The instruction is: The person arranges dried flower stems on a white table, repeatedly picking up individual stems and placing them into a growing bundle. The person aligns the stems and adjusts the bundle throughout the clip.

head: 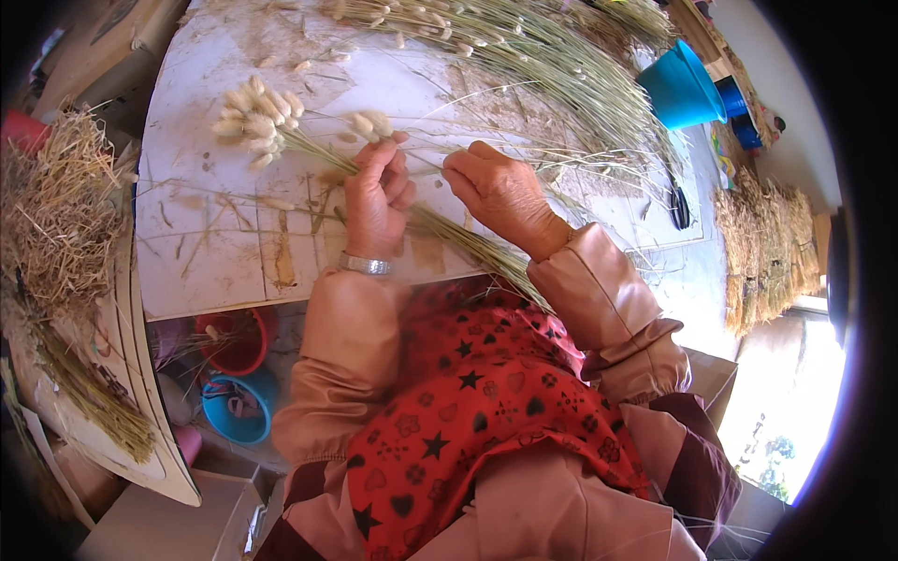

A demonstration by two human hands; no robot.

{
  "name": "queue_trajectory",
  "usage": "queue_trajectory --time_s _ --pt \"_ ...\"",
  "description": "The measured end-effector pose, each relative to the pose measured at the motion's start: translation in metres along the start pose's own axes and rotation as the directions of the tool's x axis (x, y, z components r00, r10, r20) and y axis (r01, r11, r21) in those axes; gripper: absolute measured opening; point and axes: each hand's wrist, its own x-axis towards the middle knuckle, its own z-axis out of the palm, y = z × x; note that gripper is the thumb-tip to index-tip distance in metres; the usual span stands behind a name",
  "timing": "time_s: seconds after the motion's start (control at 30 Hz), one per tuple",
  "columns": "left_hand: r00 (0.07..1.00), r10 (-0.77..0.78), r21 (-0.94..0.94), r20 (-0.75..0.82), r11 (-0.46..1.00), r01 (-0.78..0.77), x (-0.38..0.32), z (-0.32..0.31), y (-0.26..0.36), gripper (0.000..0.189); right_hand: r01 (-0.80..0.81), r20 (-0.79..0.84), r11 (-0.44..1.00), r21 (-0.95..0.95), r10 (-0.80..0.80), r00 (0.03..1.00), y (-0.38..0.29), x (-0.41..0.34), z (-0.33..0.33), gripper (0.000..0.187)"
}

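My left hand [379, 200] is closed around a bundle of dried bunny-tail grass [258, 120], its fluffy heads pointing left and its stems running down right past the table's front edge. A couple of separate fluffy heads [370, 125] stand at my left fingertips. My right hand [499, 189] pinches thin stems just to the right of them, over the white table [210, 280]. Several loose stems lie behind and to the right of my right hand. What its curled fingers cover is hidden.
A large pile of long-stemmed grass [547, 63] spans the table's back. A blue bucket [677, 88] and black-handled scissors [679, 207] are at right. Straw [63, 217] is heaped at left. Red [242, 343] and blue [242, 414] buckets stand below the table edge.
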Motion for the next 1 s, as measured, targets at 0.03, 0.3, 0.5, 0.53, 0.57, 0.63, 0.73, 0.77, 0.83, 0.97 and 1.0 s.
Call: queue_trajectory --time_s 0.03,0.3,0.5,0.53,0.57,0.63,0.73,0.77,0.83,0.97,1.0 --pt "1.000 0.011 0.006 0.019 1.000 -0.011 0.000 0.000 -0.001 0.017 0.004 -0.005 1.000 -0.006 -0.004 1.000 0.001 0.000 0.001 0.010" --pt "0.997 0.015 0.016 0.075 1.000 -0.017 0.003 -0.008 -0.003 0.020 -0.381 0.355 0.723 0.576 0.198 0.914 0.043 -0.014 -0.035 0.030" --pt "0.992 0.030 0.039 0.119 0.999 -0.034 0.003 -0.009 -0.002 0.023 -0.332 0.191 0.801 0.498 0.271 0.943 0.062 -0.041 -0.040 0.036" --pt "0.993 0.039 0.049 0.115 0.998 -0.045 0.004 -0.008 -0.002 0.022 -0.383 0.242 0.782 0.492 0.300 0.923 0.060 -0.046 -0.037 0.035" --pt "0.995 0.027 0.057 0.095 0.998 -0.033 0.004 -0.009 -0.002 0.022 -0.410 0.267 0.748 0.522 0.314 0.911 0.058 -0.048 -0.033 0.034" --pt "0.992 0.030 0.064 0.119 0.997 -0.038 0.005 -0.009 -0.002 0.022 -0.456 0.313 0.677 0.578 0.332 0.890 0.053 -0.049 -0.025 0.033" --pt "0.984 0.009 0.044 0.180 0.999 -0.017 0.005 -0.011 -0.001 0.024 -0.411 0.279 0.679 0.608 0.302 0.911 0.048 -0.042 -0.007 0.028" --pt "0.980 0.014 0.041 0.197 0.999 -0.022 0.005 -0.011 -0.002 0.024 -0.413 0.288 0.659 0.628 0.296 0.911 0.049 -0.042 -0.002 0.027" --pt "0.984 0.008 0.035 0.177 0.999 -0.014 0.005 -0.011 -0.002 0.025 -0.367 0.169 0.618 0.695 0.355 0.919 0.055 -0.048 0.005 0.021" --pt "0.989 0.012 0.018 0.149 1.000 -0.015 0.007 -0.013 -0.003 0.025 -0.307 0.041 0.739 0.600 0.354 0.934 0.090 -0.093 -0.021 0.015" --pt "0.989 0.008 0.016 0.148 1.000 -0.011 0.007 -0.013 -0.003 0.025 -0.314 0.032 0.824 0.472 0.339 0.940 0.101 -0.109 -0.036 0.016"
